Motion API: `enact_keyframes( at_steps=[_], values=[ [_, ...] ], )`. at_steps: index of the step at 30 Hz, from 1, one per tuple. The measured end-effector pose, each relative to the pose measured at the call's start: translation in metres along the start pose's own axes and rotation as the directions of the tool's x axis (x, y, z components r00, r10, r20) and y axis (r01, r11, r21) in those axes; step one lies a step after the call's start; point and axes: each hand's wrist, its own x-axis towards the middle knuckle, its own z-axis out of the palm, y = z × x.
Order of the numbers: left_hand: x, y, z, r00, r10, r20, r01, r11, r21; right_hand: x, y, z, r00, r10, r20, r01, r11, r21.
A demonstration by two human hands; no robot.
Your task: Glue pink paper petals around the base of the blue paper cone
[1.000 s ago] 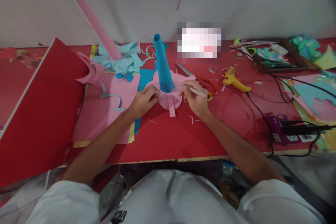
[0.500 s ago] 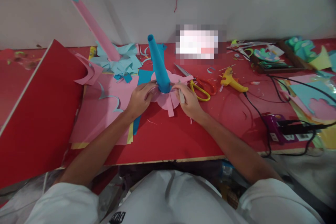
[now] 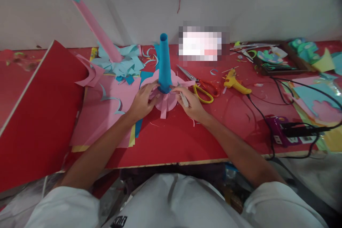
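A blue paper cone (image 3: pixel 164 64) stands upright on a pink flower-shaped paper base (image 3: pixel 167 99) with cut strips fanning out below it. My left hand (image 3: pixel 141 101) lies on the base's left side, fingertips pressed at the cone's foot. On the right of the cone's foot is my right hand (image 3: pixel 191 104), closed round a thin white stick (image 3: pixel 184 98) while its fingertips touch the base.
Scissors with yellow and red handles (image 3: pixel 202 88) and a yellow glue gun (image 3: pixel 235 82) lie right of the cone. A purple power strip (image 3: pixel 287 131) with black cables sits near the front right edge. Pink sheets (image 3: pixel 104 114), blue scraps and a red board (image 3: pixel 40 114) fill the left.
The cone went from leaning left to upright. My right hand turned the white stick from pointing right to pointing down. The pink base rotated a little under both hands.
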Motion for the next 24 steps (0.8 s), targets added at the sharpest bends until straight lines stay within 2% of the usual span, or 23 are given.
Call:
enact_keyframes(
  at_steps=[4, 7, 9, 12, 14, 15, 17, 20, 22, 24],
  values=[
    [0.0, -0.002, 0.001, 0.998, -0.005, -0.068, 0.001, 0.998, -0.059, -0.002, -0.005, 0.001, 0.998, -0.052, 0.032, 0.05, 0.998, 0.045],
    [0.001, -0.004, 0.003, 0.998, -0.006, -0.067, 0.0, 0.997, -0.081, -0.003, -0.007, 0.0, 1.0, -0.025, -0.013, 0.026, 0.997, 0.075],
    [0.002, -0.004, 0.003, 0.997, 0.006, -0.081, -0.009, 0.999, -0.042, -0.002, -0.005, -0.004, 0.997, 0.022, -0.069, -0.016, 0.996, 0.084],
    [0.0, -0.003, 0.001, 0.976, 0.037, -0.213, -0.019, 0.996, 0.087, 0.001, -0.001, -0.008, 0.986, 0.091, -0.139, -0.081, 0.994, 0.073],
    [-0.003, -0.003, -0.001, 0.962, 0.103, -0.253, -0.06, 0.983, 0.172, 0.003, 0.002, -0.008, 0.985, 0.106, -0.14, -0.096, 0.993, 0.074],
    [-0.005, -0.003, -0.002, 0.962, 0.156, -0.225, -0.108, 0.971, 0.212, 0.004, 0.003, -0.007, 0.986, 0.105, -0.126, -0.096, 0.992, 0.078],
    [-0.009, -0.005, -0.001, 0.952, 0.295, -0.083, -0.262, 0.924, 0.277, 0.006, 0.007, -0.005, 0.992, 0.104, -0.078, -0.097, 0.992, 0.081],
    [-0.01, -0.009, 0.004, 0.898, 0.424, 0.12, -0.439, 0.84, 0.318, 0.007, 0.011, -0.001, 0.991, 0.132, -0.02, -0.13, 0.989, 0.072],
    [-0.009, -0.011, 0.006, 0.895, 0.41, 0.174, -0.445, 0.835, 0.322, 0.007, 0.014, 0.0, 0.988, 0.153, -0.002, -0.152, 0.985, 0.078],
    [-0.008, -0.012, 0.008, 0.908, 0.378, 0.182, -0.418, 0.852, 0.316, 0.008, 0.017, 0.001, 0.987, 0.162, 0.016, -0.163, 0.982, 0.097]
  ],
)
